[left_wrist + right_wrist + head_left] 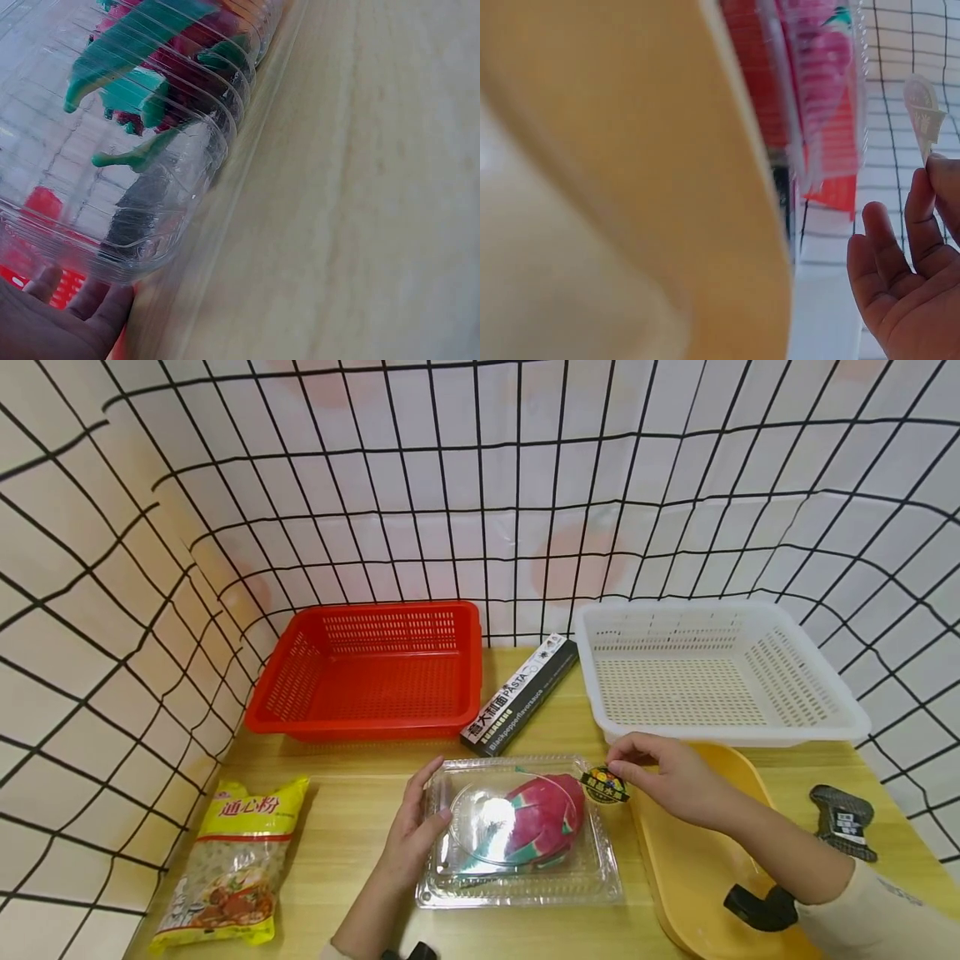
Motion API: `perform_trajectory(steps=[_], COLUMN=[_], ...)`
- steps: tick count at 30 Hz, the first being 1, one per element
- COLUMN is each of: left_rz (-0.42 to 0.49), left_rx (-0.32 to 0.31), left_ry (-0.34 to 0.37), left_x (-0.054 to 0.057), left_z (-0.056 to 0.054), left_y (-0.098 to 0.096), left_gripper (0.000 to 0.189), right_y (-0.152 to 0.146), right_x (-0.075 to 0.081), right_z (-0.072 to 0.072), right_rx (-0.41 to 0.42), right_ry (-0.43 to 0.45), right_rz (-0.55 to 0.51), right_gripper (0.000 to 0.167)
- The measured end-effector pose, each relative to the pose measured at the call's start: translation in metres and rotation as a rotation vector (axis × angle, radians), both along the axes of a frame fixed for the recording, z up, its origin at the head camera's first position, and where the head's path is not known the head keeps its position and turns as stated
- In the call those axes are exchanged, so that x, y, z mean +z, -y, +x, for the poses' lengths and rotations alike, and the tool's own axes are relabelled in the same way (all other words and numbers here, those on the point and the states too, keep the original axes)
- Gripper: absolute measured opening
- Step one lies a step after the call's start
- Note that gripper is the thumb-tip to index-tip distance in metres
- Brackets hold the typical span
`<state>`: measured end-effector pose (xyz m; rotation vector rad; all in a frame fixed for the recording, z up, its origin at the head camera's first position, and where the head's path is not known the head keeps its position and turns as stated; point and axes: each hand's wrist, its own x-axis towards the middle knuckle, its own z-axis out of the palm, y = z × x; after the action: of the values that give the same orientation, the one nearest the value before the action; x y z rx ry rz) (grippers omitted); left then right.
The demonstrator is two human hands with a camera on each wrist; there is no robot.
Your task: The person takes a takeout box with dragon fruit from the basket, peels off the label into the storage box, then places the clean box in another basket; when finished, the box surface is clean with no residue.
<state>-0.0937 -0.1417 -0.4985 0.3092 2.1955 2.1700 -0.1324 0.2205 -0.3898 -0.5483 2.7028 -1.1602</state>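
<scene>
In the head view a clear plastic clamshell box (517,885) stands closed on the table, with a pink and green dragon fruit (551,814) inside. My left hand (412,831) holds the box's left edge, thumb over the lid and fingers along the side. In the left wrist view those fingers (109,311) lie against the box's wall. Thumb and forefinger of my right hand (671,777) pinch a round black sticker label (604,785) at the box's upper right corner. The right wrist view shows the pale back of the sticker (922,109).
A red basket (367,727) and a white basket (720,731) stand at the back, a pasta box (521,693) between them. A bag of macaroni (228,864) lies left. A yellow tray (693,868) sits under my right forearm, with a dark netted packet (843,821) beyond it.
</scene>
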Motion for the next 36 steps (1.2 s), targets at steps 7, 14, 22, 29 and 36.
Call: perform_trajectory(steps=[7, 14, 22, 29, 36], left_rz=[-0.001, -0.002, 0.007, -0.006, -0.003], left_rx=[-0.006, 0.005, 0.002, 0.001, -0.01], left_ry=[-0.005, 0.006, -0.008, 0.001, 0.007], left_x=[0.001, 0.003, 0.001, 0.0, 0.001], left_z=[0.0, 0.001, 0.0, 0.0, 0.0], left_y=[0.0, 0.001, 0.001, 0.0, 0.0], left_gripper=[0.071, 0.071, 0.071, 0.07, 0.07], right_y=[-0.038, -0.06, -0.066, -0.068, -0.07], right_x=[-0.012, -0.024, -0.029, -0.033, -0.033], right_z=[0.007, 0.013, 0.016, 0.017, 0.019], right_rx=[-0.091, -0.101, -0.081, -0.088, -0.112], right_ry=[0.019, 0.077, 0.085, 0.1, 0.056], right_rz=[0.115, 0.186, 0.214, 0.176, 0.161], right_gripper=[0.013, 0.015, 0.013, 0.012, 0.013])
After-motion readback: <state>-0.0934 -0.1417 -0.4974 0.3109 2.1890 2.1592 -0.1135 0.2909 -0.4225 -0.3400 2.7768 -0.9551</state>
